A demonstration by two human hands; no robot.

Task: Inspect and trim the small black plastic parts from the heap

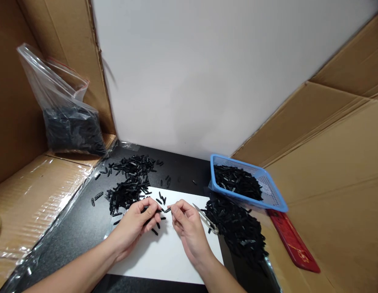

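Note:
Above a white sheet (173, 254), my left hand (143, 213) is closed with thumb and forefinger pinched on a small black piece. My right hand (187, 221) pinches another small black elongated piece (167, 210) between thumb and fingertip. The two fingertips are close together, slightly apart. Several loose black pieces (154, 232) lie on the sheet around my left hand. Beside my right hand are metal snips (205, 219), partly against a dark heap. What exactly the black pieces are cannot be made out.
A pile of black pieces (128, 193) lies at the left, a larger heap (238, 230) at the right. Behind it stands a blue plastic basket (250, 199) holding more. A zip bag (73, 126) of dark pieces leans against cardboard (67, 40). A red object (294, 242) lies far right.

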